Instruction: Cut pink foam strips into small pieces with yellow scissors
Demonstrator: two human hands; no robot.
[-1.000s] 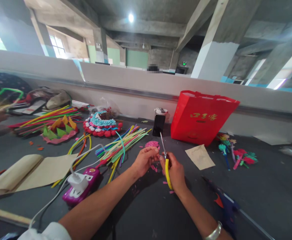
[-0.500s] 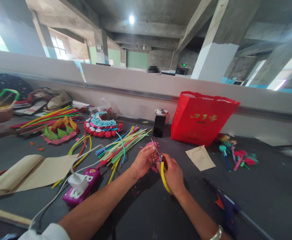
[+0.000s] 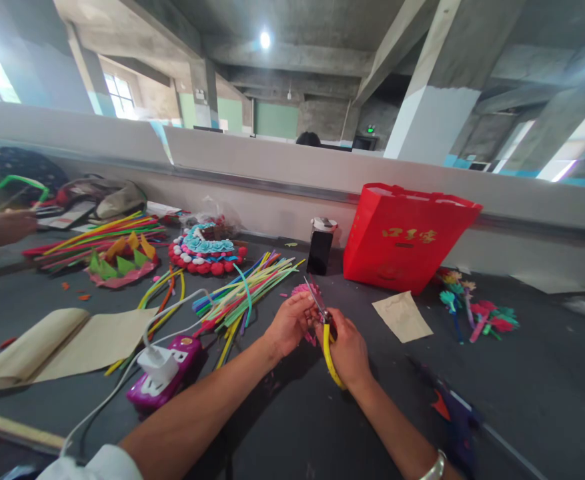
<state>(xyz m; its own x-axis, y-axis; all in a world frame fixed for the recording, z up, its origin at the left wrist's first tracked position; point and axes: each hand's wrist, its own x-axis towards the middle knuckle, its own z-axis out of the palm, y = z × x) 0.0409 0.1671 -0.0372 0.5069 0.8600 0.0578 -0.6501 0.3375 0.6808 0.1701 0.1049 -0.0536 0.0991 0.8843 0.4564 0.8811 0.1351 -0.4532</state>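
Yellow-handled scissors are clamped in my R hand, L of the red bag & on my side of it. Main change vs. 1 sec ago: blades pointed up twd the phone, clear of my L hand; now they're tipped L, right by its fingertips. Last half-sec, both hands have hardly moved. L hand's curled, tips bunched tog.; smth small may be pinched there, can't tell what. Hands are v. close; can't tell if they touch, nor if blades are parted.

Pink bits lie heaped L of the bag, by my L fingers & partly hidden. My read: blades & pinch now share 1 spot, so this looks like cutting position; no fresh cut visible tho.

Phone's still upright in front of the bottle, just L of the bag. Strip bundle is further L, unmoved; tan sheet lies my side of the bag, same as b4. Co-worker's hand, far L of the bag, has edged in a bit, nr a bent green rod.
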